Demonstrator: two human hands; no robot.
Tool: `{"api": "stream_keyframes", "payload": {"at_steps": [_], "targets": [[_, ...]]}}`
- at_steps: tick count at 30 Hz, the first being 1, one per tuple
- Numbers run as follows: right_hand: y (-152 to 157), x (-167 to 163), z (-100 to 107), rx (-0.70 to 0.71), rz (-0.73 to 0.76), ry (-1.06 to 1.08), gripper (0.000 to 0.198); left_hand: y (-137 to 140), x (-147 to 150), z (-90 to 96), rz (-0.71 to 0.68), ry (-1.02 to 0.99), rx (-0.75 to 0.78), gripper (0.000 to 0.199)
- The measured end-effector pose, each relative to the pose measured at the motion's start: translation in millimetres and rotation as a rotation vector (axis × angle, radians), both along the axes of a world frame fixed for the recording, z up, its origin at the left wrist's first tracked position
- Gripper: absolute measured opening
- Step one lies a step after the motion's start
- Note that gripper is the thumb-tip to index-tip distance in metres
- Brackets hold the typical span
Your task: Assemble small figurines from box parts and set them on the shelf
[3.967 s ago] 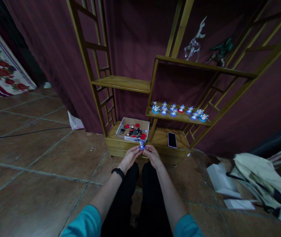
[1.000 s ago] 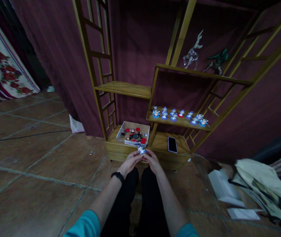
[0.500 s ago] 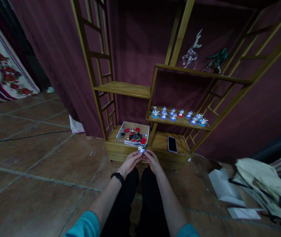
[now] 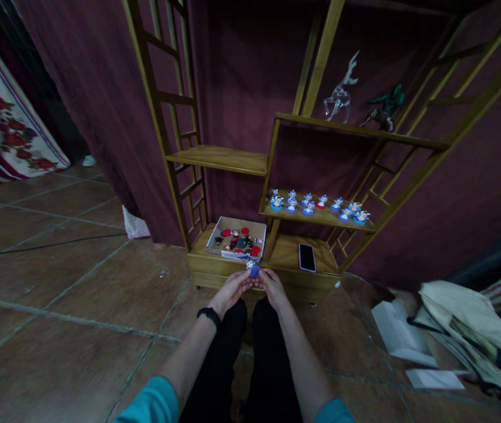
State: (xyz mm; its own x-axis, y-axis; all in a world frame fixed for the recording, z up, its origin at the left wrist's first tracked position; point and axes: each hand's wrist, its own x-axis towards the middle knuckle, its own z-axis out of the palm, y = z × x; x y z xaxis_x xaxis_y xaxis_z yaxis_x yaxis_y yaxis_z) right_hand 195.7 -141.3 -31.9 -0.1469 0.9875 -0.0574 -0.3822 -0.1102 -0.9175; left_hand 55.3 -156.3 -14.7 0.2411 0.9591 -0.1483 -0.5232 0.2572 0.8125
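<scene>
Between my two hands is a small white and purple toy figurine point(image 4: 254, 271) on a round purple base, its base tipped toward me. My left hand point(image 4: 235, 288) is closed on its left side, and my right hand point(image 4: 272, 285) pinches the base from the right. Just beyond them, a cardboard box point(image 4: 215, 237) holds several loose figurines and round red and black bases. Several similar figurines point(image 4: 308, 208) on purple, blue and red bases stand on the middle shelf point(image 4: 329, 220) to the right.
A phone point(image 4: 307, 257) lies on the wooden unit's lower board point(image 4: 283, 249). Higher up stand a clear deer ornament point(image 4: 339, 97) and a dark green statuette point(image 4: 386, 109). On the tiled floor at right are white boxes point(image 4: 402, 335) and a pale cloth bag point(image 4: 466, 320).
The figurine has been turned in my fingers, so its purple base now shows more. My hands stay in nearly the same place.
</scene>
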Motion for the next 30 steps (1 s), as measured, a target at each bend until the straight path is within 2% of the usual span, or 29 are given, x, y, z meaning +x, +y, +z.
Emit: {"api": "stream_keyframes", "payload": {"at_steps": [11, 19, 30], "targets": [[2.4, 0.1, -5.4, 0.016, -0.007, -0.026, 0.026, 2.1, -1.6, -2.8, -0.037, -0.049, -0.033, 0.029], [1.2, 0.4, 0.3, -0.013, 0.011, 0.035, 0.031, 3.3, -1.3, -3.7, 0.022, -0.020, -0.012, 0.022], [2.9, 2.2, -2.4, -0.033, 0.034, 0.074, 0.036, 5.4, 0.5, -11.4, 0.036, 0.005, 0.083, 0.038]]}}
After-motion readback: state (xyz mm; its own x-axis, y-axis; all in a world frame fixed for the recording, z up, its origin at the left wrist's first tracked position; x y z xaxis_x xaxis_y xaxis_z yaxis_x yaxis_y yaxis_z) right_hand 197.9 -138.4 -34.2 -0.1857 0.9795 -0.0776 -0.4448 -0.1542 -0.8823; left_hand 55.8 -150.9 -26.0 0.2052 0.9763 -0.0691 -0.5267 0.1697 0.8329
